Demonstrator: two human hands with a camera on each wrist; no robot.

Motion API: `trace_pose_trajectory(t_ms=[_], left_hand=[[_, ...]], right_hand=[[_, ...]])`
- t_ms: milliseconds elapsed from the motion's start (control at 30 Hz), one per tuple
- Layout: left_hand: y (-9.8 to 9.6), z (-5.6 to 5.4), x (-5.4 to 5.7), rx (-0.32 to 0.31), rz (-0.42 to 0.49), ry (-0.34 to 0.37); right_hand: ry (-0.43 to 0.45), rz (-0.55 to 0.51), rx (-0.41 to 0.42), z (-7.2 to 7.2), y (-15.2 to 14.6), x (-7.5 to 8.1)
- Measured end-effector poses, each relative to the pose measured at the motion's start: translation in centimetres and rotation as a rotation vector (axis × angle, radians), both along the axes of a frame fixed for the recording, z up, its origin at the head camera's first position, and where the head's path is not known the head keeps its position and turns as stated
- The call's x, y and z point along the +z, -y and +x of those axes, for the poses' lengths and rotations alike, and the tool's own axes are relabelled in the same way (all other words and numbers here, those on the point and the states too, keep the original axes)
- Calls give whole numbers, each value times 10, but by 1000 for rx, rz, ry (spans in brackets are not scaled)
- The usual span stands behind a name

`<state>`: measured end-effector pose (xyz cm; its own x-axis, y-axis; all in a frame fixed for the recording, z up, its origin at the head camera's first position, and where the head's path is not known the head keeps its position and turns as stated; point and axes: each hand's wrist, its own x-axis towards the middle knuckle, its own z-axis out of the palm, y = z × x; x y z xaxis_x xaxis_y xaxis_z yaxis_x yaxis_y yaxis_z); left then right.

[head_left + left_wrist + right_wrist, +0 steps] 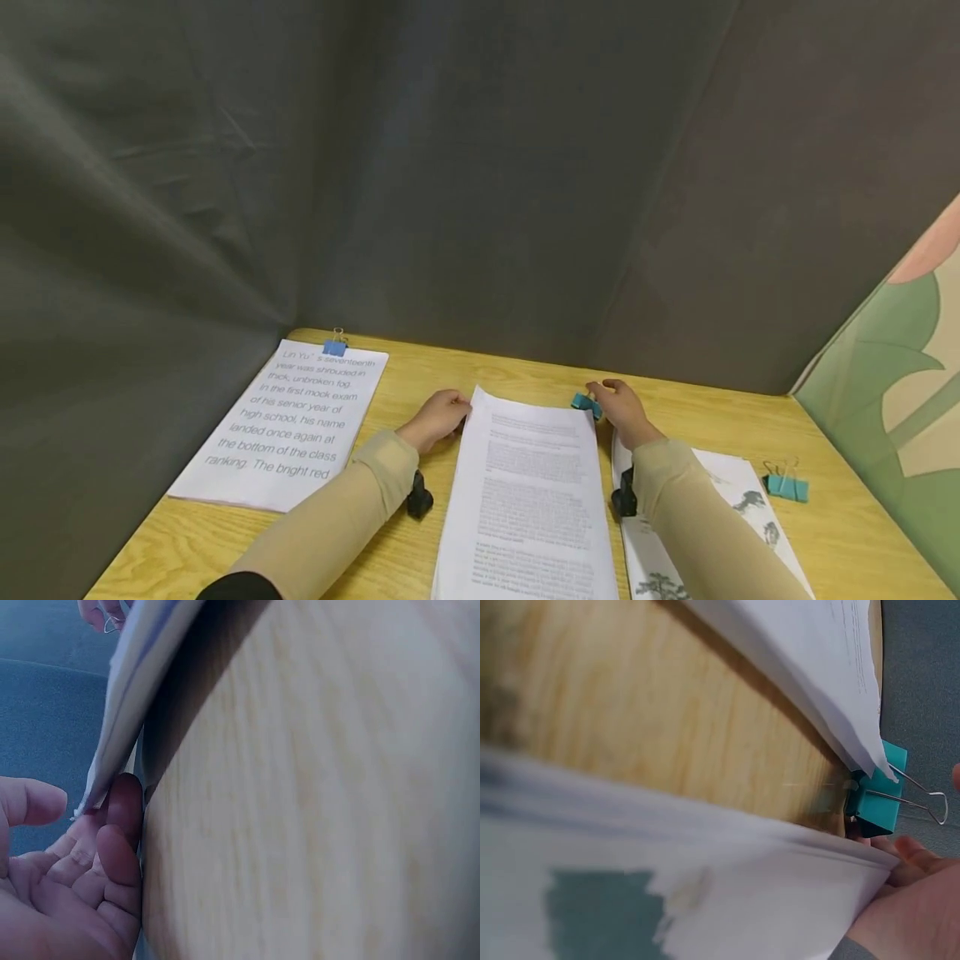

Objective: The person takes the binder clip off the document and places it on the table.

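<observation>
A thick stack of printed sheets (532, 500) lies in the middle, its far edge lifted off the table. My left hand (438, 419) is at its far left corner; in the left wrist view its fingers (120, 851) lie under the lifted corner, with the thumb apart from the paper. A teal binder clip (587, 406) is at the stack's far right corner, its wire handles free in the right wrist view. My right hand (622, 412) is around that clip, fingers (915, 855) just below it and thumb apart from the handles. How deep the clip grips the paper is unclear.
At left lies another stack of large-print sheets (277, 425) with a blue binder clip (334, 347) on its far edge. Papers with tree pictures (660, 558) lie under my right forearm. A second teal clip (787, 487) stands to their right. A dark curtain (480, 208) hangs behind the table.
</observation>
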<state>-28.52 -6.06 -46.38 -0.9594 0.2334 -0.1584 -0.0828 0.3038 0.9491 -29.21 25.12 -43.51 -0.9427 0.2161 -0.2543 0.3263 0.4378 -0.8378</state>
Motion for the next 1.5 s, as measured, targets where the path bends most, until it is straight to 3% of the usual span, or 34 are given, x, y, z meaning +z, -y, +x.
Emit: trace_pose_trajectory(t_ms=[233, 500, 700, 1067, 1233, 1500], left_hand=[[0, 3, -3, 45, 58, 27], [2, 0, -2, 61, 94, 12], [10, -1, 0, 74, 113, -4], [32, 3, 14, 124, 99, -29], [45, 4, 22, 156, 97, -43], [65, 1, 32, 187, 119, -76]], right_hand=[[-3, 36, 4, 3, 0, -2], [-37, 52, -6, 2, 0, 2], [-169, 83, -79, 4, -1, 1], [-463, 85, -198, 7, 8, 6], [-535, 102, -165, 7, 18, 6], [-444, 76, -20, 8, 39, 11]])
